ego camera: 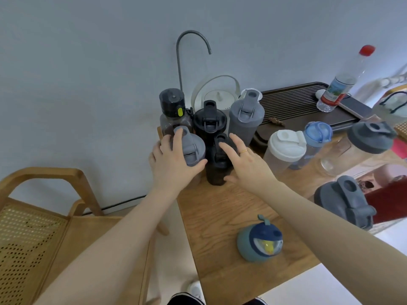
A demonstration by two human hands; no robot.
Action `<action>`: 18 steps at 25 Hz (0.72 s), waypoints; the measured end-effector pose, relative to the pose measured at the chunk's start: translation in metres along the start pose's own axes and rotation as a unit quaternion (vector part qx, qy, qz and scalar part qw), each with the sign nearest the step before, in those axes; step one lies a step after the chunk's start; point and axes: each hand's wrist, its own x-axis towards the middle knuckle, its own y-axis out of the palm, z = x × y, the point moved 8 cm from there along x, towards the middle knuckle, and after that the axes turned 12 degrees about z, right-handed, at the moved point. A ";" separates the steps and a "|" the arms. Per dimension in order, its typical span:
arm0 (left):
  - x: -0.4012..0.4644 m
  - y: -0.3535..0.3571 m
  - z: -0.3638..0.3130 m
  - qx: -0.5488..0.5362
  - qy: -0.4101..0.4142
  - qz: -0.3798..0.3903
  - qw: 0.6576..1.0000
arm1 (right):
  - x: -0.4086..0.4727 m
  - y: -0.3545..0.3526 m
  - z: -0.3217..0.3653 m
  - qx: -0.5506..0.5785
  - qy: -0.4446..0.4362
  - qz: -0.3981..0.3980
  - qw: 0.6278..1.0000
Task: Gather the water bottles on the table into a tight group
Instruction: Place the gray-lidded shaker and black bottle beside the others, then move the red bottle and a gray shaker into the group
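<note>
My left hand [174,164] grips the grey-lidded bottle [190,148] at the surface's far-left cluster, my right hand [244,164] spread wide beside the black bottle [218,170]; I'd slide it upright, snug against its neighbours.

No readable text on anything in view.
The only printed surface is the label on the clear red-capped bottle [340,84] at two o'clock on the table; its red and blue-green print is too blurred to make out any word or number.
</note>
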 end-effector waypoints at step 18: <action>-0.094 0.113 -0.284 -0.037 0.325 0.235 0.915 | -0.237 -0.060 -0.250 0.146 0.195 -0.101 0.965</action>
